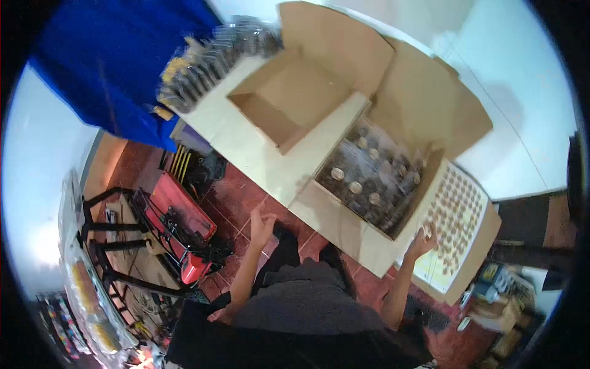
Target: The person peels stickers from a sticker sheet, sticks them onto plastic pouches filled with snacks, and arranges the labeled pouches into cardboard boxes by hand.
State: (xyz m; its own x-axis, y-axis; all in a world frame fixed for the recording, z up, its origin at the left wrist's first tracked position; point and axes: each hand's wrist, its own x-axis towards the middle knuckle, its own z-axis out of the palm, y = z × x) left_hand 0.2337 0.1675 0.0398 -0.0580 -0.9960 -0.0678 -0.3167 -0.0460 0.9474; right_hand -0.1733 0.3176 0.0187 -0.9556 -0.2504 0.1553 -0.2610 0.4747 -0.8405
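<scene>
My left hand hovers over the floor in front of the table, empty, its thumb and fingers apart. At the near left edge of a white sheet, my right hand has its fingers drawn together. Something small and pale shows at those fingertips, too small to name. Rows of small round brown pieces cover much of the sheet, which lies on cardboard. Left of that hand stands an open cardboard box with dark contents, several pale round pieces and clear plastic.
Another open cardboard box sits farther back on the pale table. Clear-wrapped packs line the table's far left end. A red machine and a black metal frame stand on the floor at left. Clutter lies at lower right.
</scene>
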